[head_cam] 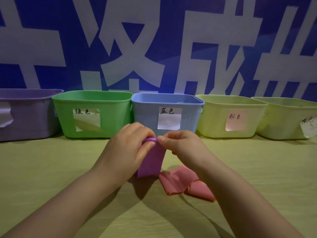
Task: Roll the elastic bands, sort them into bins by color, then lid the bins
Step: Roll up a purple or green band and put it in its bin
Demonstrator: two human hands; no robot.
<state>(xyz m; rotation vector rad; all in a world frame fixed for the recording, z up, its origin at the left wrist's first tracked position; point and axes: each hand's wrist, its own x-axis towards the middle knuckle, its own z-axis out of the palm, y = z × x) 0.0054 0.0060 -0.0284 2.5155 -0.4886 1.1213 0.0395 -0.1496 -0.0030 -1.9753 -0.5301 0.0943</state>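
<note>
A purple elastic band (151, 160) hangs in front of me, its top end curled into a small roll. My left hand (130, 143) and my right hand (178, 143) both pinch that rolled top edge, above the table. A pink-red elastic band (181, 183) lies folded and loose on the table just right of the purple one. Along the back stand five open bins: purple (25, 117), green (92, 102), blue (149, 115), and two pale yellow ones (212, 117) (283, 122), each with a paper label.
The yellow-green table (51, 169) runs from the bins to me. A blue wall with large white characters (154, 48) rises right behind the bins. No lids show in view.
</note>
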